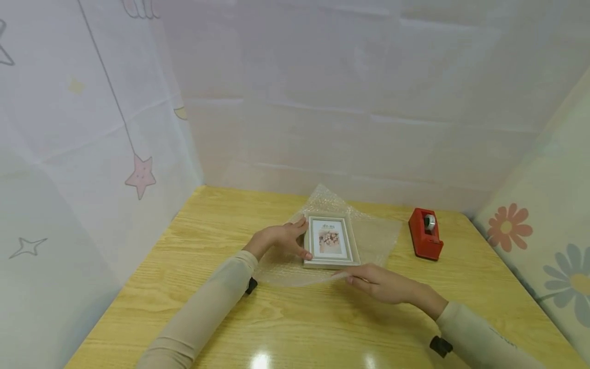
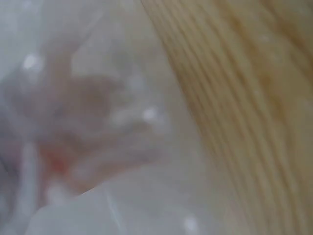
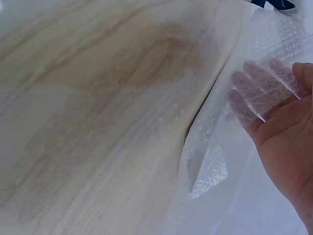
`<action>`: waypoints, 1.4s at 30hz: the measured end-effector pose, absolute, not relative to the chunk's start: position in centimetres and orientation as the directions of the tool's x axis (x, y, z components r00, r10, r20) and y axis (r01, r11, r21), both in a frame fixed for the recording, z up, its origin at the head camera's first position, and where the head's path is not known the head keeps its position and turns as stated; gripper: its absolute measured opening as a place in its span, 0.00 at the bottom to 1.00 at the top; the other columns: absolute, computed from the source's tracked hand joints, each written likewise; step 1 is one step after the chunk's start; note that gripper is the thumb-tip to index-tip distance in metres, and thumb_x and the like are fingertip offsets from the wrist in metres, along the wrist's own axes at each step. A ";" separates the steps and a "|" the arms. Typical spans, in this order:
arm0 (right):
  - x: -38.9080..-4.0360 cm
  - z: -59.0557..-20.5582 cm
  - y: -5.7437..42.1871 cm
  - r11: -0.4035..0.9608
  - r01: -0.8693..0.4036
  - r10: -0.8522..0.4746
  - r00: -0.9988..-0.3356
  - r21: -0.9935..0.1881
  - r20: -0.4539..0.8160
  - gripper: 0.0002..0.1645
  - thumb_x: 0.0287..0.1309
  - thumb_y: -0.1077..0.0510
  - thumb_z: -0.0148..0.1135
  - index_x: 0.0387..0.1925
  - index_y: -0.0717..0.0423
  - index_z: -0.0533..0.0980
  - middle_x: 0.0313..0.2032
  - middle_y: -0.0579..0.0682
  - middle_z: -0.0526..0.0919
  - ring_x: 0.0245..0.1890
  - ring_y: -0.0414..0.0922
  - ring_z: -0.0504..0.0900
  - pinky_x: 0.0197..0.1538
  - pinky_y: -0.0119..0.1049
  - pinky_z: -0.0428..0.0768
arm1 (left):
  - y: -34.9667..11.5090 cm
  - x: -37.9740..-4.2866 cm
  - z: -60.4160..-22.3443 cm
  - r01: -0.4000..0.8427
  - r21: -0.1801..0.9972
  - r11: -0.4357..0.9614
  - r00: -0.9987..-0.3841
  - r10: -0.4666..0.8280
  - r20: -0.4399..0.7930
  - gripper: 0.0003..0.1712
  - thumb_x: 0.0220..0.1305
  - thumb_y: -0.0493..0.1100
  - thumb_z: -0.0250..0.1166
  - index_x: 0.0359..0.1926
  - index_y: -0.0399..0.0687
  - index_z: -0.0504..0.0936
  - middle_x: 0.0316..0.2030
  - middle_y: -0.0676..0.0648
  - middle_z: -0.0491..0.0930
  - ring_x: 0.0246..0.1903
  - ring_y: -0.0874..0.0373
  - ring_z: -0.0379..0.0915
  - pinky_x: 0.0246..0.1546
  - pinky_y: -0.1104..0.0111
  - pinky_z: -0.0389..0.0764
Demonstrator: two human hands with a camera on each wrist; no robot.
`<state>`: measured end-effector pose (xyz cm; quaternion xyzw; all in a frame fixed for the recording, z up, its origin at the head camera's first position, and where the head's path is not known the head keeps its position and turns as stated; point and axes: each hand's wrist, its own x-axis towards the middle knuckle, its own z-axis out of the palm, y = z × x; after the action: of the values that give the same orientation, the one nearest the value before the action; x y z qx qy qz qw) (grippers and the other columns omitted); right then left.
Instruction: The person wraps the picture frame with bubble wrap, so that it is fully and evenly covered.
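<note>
A cream picture frame (image 1: 328, 241) with a flower print lies face up on a sheet of clear bubble wrap (image 1: 378, 241). My left hand (image 1: 283, 238) rests against the frame's left side, thumb near its lower left corner and fingers higher up. Through the wrap the left wrist view shows only a blurred hand shape. Below the frame, my right hand (image 1: 380, 283) holds the wrap's near edge, lifted slightly off the table. In the right wrist view its fingers (image 3: 257, 88) show through the wrap, with the thumb beside them.
A red tape dispenser (image 1: 425, 234) with a roll of tape stands to the right of the wrap on the wooden table (image 1: 207, 246). Printed cloth walls (image 1: 295, 128) enclose the table's back and sides.
</note>
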<state>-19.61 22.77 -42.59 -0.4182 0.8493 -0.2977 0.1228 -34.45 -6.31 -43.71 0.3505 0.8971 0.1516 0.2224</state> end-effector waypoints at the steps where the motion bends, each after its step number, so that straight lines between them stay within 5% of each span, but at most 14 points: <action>1: -19.7 -42.5 22.8 0.471 -0.636 -0.782 -0.622 -0.611 0.045 0.21 0.83 0.52 0.42 0.66 0.46 0.76 0.44 0.44 0.83 0.44 0.36 0.78 0.48 0.37 0.79 | -6.3 -34.4 -43.7 0.562 0.432 0.706 -0.653 0.699 -0.292 0.67 0.62 0.70 0.66 0.81 0.42 0.36 0.80 0.40 0.28 0.76 0.36 0.33 0.73 0.44 0.46; 15: -21.1 -41.2 23.1 0.539 -0.491 -0.677 -0.736 -0.684 -0.005 0.23 0.82 0.52 0.43 0.66 0.56 0.75 0.59 0.50 0.80 0.60 0.50 0.77 0.58 0.50 0.77 | -6.2 -34.4 -43.8 0.566 0.449 0.692 -0.652 0.708 -0.271 0.67 0.62 0.69 0.68 0.81 0.40 0.39 0.80 0.39 0.30 0.76 0.34 0.34 0.72 0.44 0.46; 22: -22.2 -41.3 23.0 0.505 -0.516 -0.673 -0.738 -0.692 0.059 0.21 0.81 0.55 0.45 0.65 0.58 0.76 0.57 0.51 0.82 0.58 0.50 0.80 0.57 0.49 0.79 | -6.0 -34.5 -43.6 0.578 0.417 0.702 -0.657 0.703 -0.271 0.57 0.71 0.58 0.65 0.81 0.39 0.39 0.80 0.39 0.32 0.76 0.34 0.36 0.73 0.48 0.49; 29: -23.8 -41.9 22.6 0.297 -0.512 -0.714 -0.680 -0.806 0.169 0.19 0.80 0.67 0.42 0.63 0.64 0.74 0.52 0.63 0.83 0.52 0.60 0.83 0.52 0.53 0.82 | -6.2 -34.6 -43.6 0.568 0.438 0.697 -0.649 0.706 -0.283 0.46 0.76 0.44 0.57 0.81 0.42 0.38 0.80 0.40 0.30 0.76 0.33 0.34 0.73 0.47 0.49; 36: -25.2 -42.3 22.3 0.267 -0.550 -0.682 -0.688 -0.791 0.249 0.19 0.79 0.68 0.44 0.62 0.61 0.74 0.51 0.63 0.83 0.47 0.61 0.85 0.48 0.56 0.82 | -6.4 -35.3 -43.7 0.592 0.433 0.680 -0.647 0.721 -0.248 0.39 0.83 0.59 0.37 0.81 0.40 0.44 0.80 0.39 0.35 0.77 0.42 0.37 0.74 0.52 0.47; 42: -26.2 -42.5 22.1 0.313 -0.582 -0.638 -0.714 -0.750 0.288 0.17 0.78 0.67 0.47 0.60 0.64 0.75 0.51 0.59 0.84 0.43 0.57 0.86 0.45 0.57 0.83 | -6.6 -35.4 -43.7 0.387 0.697 0.604 -0.675 0.700 -0.232 0.44 0.78 0.70 0.27 0.82 0.49 0.44 0.81 0.46 0.37 0.78 0.51 0.32 0.74 0.56 0.44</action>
<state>-26.21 22.11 -42.46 -0.3767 0.8097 -0.4488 0.0311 -35.38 -6.56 -43.68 0.3161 0.8599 0.3135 0.2499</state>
